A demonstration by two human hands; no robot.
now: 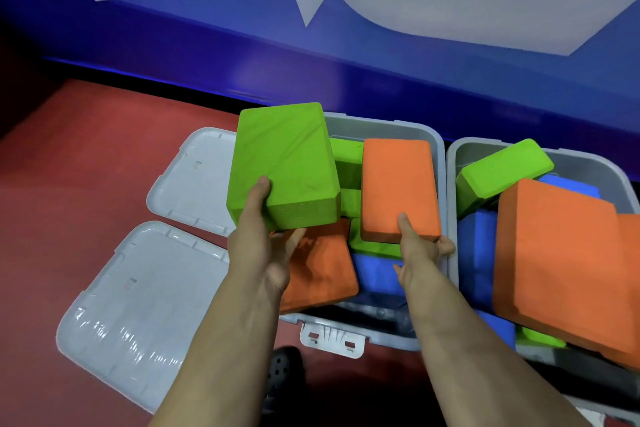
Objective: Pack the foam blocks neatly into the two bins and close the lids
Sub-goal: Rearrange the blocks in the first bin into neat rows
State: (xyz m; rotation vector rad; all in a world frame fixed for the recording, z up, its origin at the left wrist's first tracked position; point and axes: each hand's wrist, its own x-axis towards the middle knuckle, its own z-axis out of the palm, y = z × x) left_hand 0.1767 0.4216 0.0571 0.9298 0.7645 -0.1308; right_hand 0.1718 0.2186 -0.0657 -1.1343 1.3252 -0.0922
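Red floor (86, 156): two bins (445, 149) (two lids (194, 180))

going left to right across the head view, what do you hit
two lids → green block in left hand → orange block in right hand → right bin

Red floor (86, 166) — two grey bins (445, 163), two lids (194, 180).

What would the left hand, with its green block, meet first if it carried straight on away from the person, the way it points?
Probably the far wall of the left bin, since the left hand holds the green block over its left edge; depth is unclear, so it may pass above.
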